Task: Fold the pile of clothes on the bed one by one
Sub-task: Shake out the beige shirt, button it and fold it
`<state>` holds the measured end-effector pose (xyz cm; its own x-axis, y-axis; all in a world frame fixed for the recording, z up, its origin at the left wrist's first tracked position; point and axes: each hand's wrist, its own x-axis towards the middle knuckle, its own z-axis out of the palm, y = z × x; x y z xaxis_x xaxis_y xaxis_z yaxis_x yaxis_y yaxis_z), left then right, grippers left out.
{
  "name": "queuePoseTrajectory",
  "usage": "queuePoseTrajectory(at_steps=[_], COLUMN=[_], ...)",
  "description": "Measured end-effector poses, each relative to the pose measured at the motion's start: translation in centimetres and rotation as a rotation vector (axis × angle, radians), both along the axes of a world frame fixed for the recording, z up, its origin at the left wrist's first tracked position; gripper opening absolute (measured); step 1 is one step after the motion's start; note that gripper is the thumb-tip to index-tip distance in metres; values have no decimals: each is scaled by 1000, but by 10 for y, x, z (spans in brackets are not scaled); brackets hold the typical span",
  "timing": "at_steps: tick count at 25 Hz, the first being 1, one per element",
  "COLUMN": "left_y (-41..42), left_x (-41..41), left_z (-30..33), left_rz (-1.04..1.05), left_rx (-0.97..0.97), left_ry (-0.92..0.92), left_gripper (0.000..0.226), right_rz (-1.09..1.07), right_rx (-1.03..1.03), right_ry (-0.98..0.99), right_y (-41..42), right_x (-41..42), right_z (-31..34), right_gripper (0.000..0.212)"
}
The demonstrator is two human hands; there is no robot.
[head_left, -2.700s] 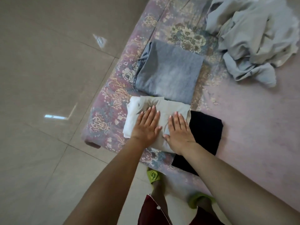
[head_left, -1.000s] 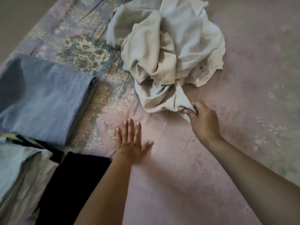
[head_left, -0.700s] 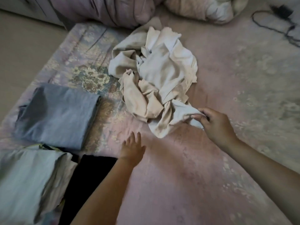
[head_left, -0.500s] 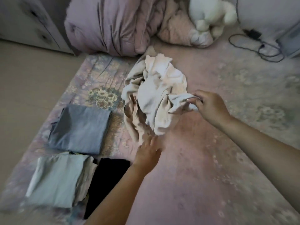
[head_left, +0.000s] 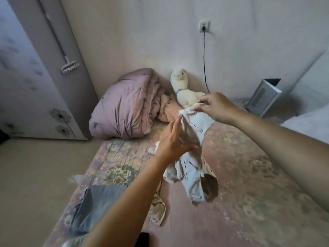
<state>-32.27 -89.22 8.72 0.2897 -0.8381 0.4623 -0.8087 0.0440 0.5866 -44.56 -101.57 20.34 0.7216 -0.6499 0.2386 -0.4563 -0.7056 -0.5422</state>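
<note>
Head view showed the right hand (head_left: 216,107) pinching a crumpled cream cotton garment (head_left: 193,164), lifted above the pink floral bed (head_left: 249,193); the left hand (head_left: 171,141), fingers straight, touched its side.

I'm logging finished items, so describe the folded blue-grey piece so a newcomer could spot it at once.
Start at the bed and follow its floral left edge toward the camera. The folded blue-grey garment lies flat there, below the left forearm. Unlike the crumpled cream garment hanging from the right hand, it is a neat dark rectangle.

A white plush toy (head_left: 181,90) sits at upper centre beside a bunched pink duvet (head_left: 124,111) (a wall socket (head_left: 204,26) above).
</note>
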Motion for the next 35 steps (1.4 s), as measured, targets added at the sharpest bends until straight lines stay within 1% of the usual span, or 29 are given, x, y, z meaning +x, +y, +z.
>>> queuePoseTrajectory(at_steps=[1, 2, 3, 5, 6, 7, 8, 9, 11, 12, 13, 14, 15, 16, 18, 19, 20, 21, 22, 23, 25, 27, 28, 30, 32, 34, 35], left_y=[-3, -8, -13, -27, -32, -35, -39, -41, -44, -46, -46, -50, -52, -52, -50, -49, -46, -41, -36, -33, -27, -21, -18, -12, -5, -1, 0], left_x=[-14, -26, -39, -54, -59, -61, -68, -75, -88, -93, -99, -101, -102, -107, -121, -126, -130, -133, -133, -130, -122, -114, -110, -99, -92, -85, -83], left_z=[16, 30, 45, 69, 80, 88, 97, 107, 128, 141, 156, 170, 182, 193, 206, 207, 211, 215, 219, 221, 224, 224, 224, 225, 226, 221, 218], left_rz=[-30, -49, -68, -63, -62, -68, -66, -53, -41, -8, 22, 48, 49, 49, 33, 8, -23, -71, -102, -124, -89, -51, -28, -11, -16, -6, 9], left_rx=[20, 28, -12, -141, -180, -203, -221, -222, -226, -250, -285, -312, -314, -290, -258, -246, -243, -237, -225, -194, -145, -125, -107, -104, -126, -156, -191], left_ry=[43, 97, 158, 321, 373, 391, 379, 362, 370, 394, 411, 440, 450, 450, 419, 431, 452, 479, 502, 508, 502, 491, 487, 492, 521, 555, 582], left_gripper=[115, 111, 97, 50, 31, 18, 11, 11, 7, 9, 16, 25, 31, 34, 41, 38, 28, 19, 15, 16, 28, 42, 46, 50, 50, 42, 43], right_rz=[14, 30, 55, 100, 98, 78, 38, 5, -41, -24, 20, 59, 88, 103, 68, 35, -9, -44, -84, -114, -152, -72, -32, 26, 40, 41, 48], right_rx=[13, 30, 34, 10, -13, -37, -49, -4, 236, 350, 420, 447, 455, 461, 443, 407, 354, 325, 289, 240, 190, 203, 202, 161, 117, 131, 141], right_ry=[-42, -88, -125, -154, -145, -146, -172, -225, -381, -429, -442, -406, -361, -333, -305, -293, -296, -333, -372, -401, -438, -500, -512, -499, -477, -451, -423], right_y=[2, 3, 4, 3, 0, -4, -10, -14, -16, -13, -5, 3, 12, 17, 22, 21, 15, 10, 2, -5, -20, -26, -28, -31, -32, -35, -36], right_x=[-8, -18, -28, -49, -59, -68, -80, -94, -128, -148, -167, -182, -193, -201, -208, -211, -213, -217, -221, -226, -233, -235, -234, -231, -231, -231, -231], right_z=[19, 39, 58, 86, 95, 102, 106, 107, 94, 79, 61, 40, 21, 4, -19, -27, -33, -34, -30, -21, 8, 43, 58, 85, 111, 127, 131], right_gripper=[20, 21, 21, 21, 21, 22, 25, 31, 47, 56, 64, 72, 72, 64, 21, 20, 30, 35, 34, 32, 22, 16, 18, 19, 9, 21, 26])
